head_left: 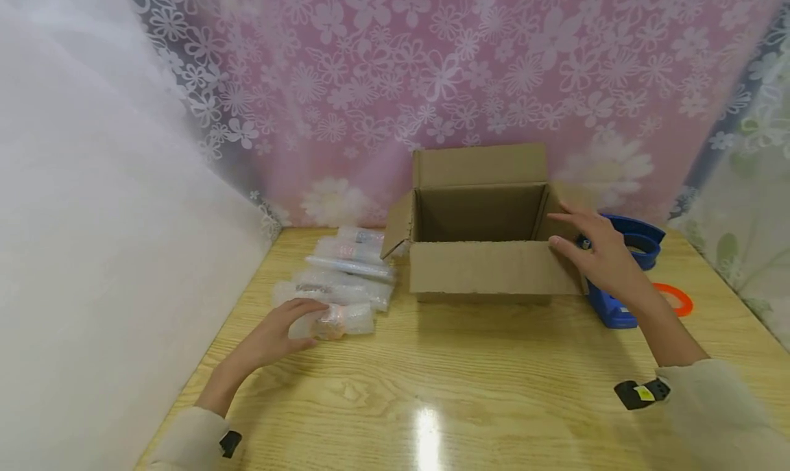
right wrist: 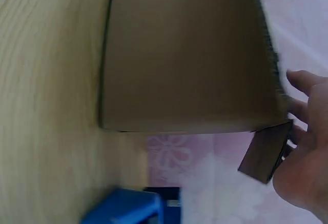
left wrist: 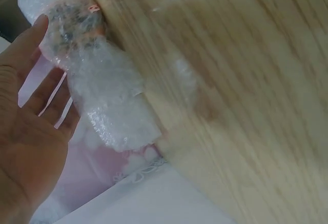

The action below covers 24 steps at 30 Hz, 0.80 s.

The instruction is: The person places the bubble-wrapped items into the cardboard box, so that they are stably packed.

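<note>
Wooden table (head_left: 370,395): wrapped packet (head_left: 339,321), left end between left thumb (head_left: 300,346) and fingers (head_left: 304,306).

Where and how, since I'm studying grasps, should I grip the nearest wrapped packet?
Probably pinch the packet across its coloured middle, left hand coming from the left, thumb near, fingers far: it lies crosswise on the table, that part looks rounded, and the clear ends look flatter.
</note>
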Motion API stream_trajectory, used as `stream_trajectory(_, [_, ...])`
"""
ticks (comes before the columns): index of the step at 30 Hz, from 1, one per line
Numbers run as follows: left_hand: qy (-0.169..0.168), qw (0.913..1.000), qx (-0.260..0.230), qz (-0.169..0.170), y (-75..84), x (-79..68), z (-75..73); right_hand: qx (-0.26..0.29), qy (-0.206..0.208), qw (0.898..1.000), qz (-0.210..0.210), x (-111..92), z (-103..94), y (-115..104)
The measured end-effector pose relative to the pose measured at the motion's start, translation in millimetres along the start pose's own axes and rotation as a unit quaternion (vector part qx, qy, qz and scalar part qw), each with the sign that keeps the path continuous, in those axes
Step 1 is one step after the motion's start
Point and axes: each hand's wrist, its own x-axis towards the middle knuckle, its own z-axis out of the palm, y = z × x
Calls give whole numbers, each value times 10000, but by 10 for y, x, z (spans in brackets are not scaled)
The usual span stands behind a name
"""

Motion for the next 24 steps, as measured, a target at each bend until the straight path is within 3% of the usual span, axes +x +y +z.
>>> stream_trajectory(4, [109, 9997, 166, 157, -19, 68, 67, 347, 43, 9989, 307, -30, 46, 137])
stream_trajectory(10, [360, 9976, 444, 386, -31, 156, 113, 898, 322, 9952, 199, -56, 156, 256])
stream_trajectory(17, [-68, 9981, 590, 170, 23, 265, 131, 1109, 787, 9905, 213, -74, 279, 315])
stream_trajectory(24, [-299, 9993, 228, 56, 147, 309, 100, 1046, 904, 9899, 304, -142, 318, 292])
